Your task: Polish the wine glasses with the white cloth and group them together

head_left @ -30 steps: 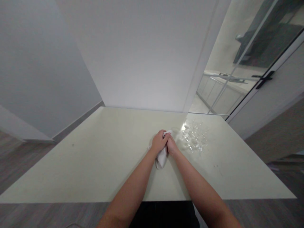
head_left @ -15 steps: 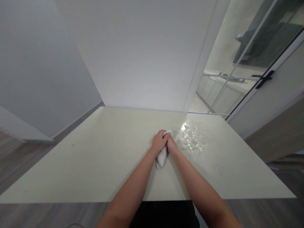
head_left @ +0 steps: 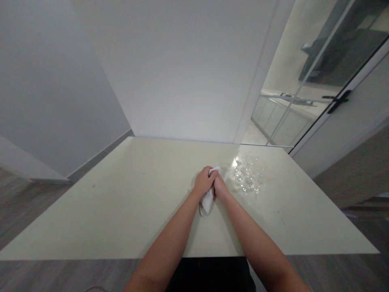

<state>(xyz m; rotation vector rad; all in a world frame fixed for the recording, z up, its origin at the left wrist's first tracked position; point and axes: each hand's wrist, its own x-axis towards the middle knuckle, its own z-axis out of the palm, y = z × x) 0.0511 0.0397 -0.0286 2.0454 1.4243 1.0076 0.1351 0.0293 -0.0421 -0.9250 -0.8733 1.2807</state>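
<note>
A crumpled white cloth point(head_left: 207, 204) is bunched between my two hands above the middle of the pale table point(head_left: 136, 202). My left hand point(head_left: 203, 181) is closed over the cloth from the left, its thumb side against the other hand. My right hand point(head_left: 220, 185) grips it from the right, and its fingers are partly hidden. One end of the cloth hangs toward me below the wrists, and a small bit sticks out past the fingers. Just right of my right hand, several clear, glossy glass-like pieces point(head_left: 249, 174) lie clustered on the tabletop; their exact kind is hard to make out.
Behind the table's far edge rises a white wall panel point(head_left: 188, 81). A framed glass door point(head_left: 291, 97) with a black handle point(head_left: 338, 101) stands at the back right. Grey wood-look flooring point(head_left: 73, 275) runs along the near edge.
</note>
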